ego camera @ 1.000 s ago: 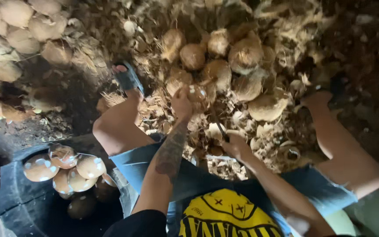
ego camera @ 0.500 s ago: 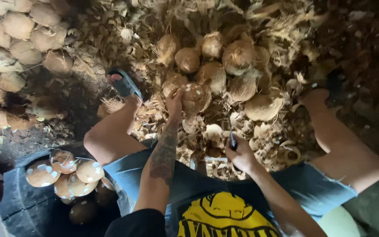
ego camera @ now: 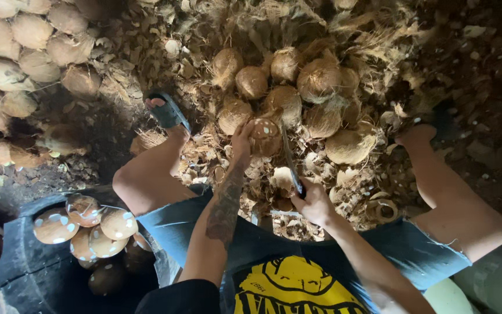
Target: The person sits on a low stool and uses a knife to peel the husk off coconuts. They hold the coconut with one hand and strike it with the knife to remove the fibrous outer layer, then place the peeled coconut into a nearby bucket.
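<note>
Between spread knees, left hand [ego camera: 240, 139] grips coconut [ego camera: 265, 137]; right hand [ego camera: 315, 204] grips knife [ego camera: 291, 158].

Knife [ego camera: 291, 160] handle buried in the right hand [ego camera: 315, 204]; dark tub [ego camera: 27, 273] cropped at the bottom edge.

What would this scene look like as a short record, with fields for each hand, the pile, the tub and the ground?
left hand: left hand grips a partly peeled coconut
right hand: right hand holds a knife, blade against that coconut
pile: brown husked coconuts heaped just beyond the hands
tub: black tub at the left holds peeled, patchy coconuts
ground: husk scraps litter the dirt between the legs
</note>
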